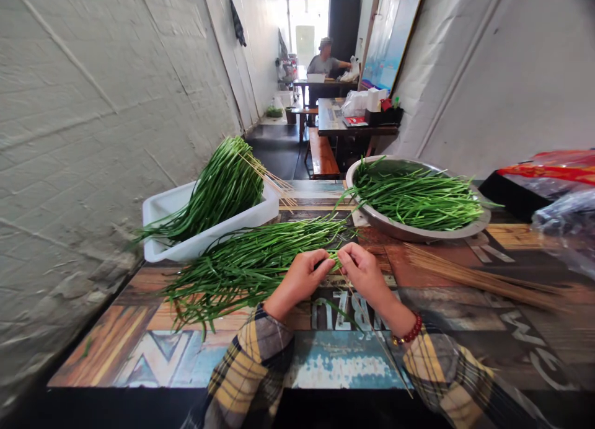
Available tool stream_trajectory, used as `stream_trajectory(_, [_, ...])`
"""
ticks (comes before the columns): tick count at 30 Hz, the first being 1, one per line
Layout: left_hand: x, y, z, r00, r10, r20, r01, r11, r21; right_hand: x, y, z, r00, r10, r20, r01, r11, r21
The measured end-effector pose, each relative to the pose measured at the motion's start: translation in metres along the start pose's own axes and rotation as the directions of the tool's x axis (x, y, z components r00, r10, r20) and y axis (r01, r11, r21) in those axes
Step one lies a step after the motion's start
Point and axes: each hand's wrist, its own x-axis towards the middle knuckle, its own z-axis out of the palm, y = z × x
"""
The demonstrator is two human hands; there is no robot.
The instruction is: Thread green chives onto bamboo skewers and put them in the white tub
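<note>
My left hand [301, 280] and my right hand [363, 271] meet at the near end of a loose pile of green chives [251, 258] lying on the printed table [153, 354]. Both hands pinch the ends of a few chive stalks between closed fingers. A thin bamboo skewer [372, 330] runs from under my right hand toward the table's front edge. A white plastic tub [204, 227] at the left holds skewered chive bunches [223, 184]. A metal basin [418, 230] at the right holds more loose chives [418, 199].
A pile of bamboo skewers [483, 280] lies on the table at the right. Plastic bags [562, 206] sit at the far right edge. A tiled wall runs along the left. Further back stand tables, a bench [321, 156], and a seated person [324, 60].
</note>
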Motion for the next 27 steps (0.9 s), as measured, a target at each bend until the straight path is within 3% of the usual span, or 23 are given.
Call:
stream_trajectory(5, [0.0,-0.002,0.002,0.999,-0.042,0.006,0.042,0.999,-0.033,0.002,0.001,0.001,0.983,-0.159,-0.096,0.139,0.973,-0.185])
stream_trajectory(8, [0.001,-0.002,-0.001,0.998,-0.062,0.012,0.063,0.995,-0.081,0.004,0.002,-0.003,0.993,-0.111,-0.024,0.109,0.991,-0.072])
stream_trajectory(12, [0.001,-0.002,-0.009,0.99,-0.084,-0.11,0.071,0.991,-0.113,0.003,0.0,-0.01,0.999,-0.038,0.028,0.036,0.995,0.096])
stream_trajectory(17, [-0.001,-0.002,-0.014,0.97,-0.097,-0.222,0.07,0.989,-0.128,-0.006,-0.015,-0.01,0.972,-0.108,0.209,0.102,0.994,0.042])
stream_trajectory(22, [-0.003,0.002,-0.016,0.982,-0.098,-0.161,0.072,0.984,-0.165,-0.012,-0.026,-0.006,0.977,-0.153,0.145,0.16,0.986,-0.035])
stream_trajectory(27, [-0.003,0.001,-0.017,0.989,-0.106,-0.105,0.09,0.984,-0.153,-0.013,-0.023,-0.004,0.968,-0.174,0.179,0.191,0.978,-0.082])
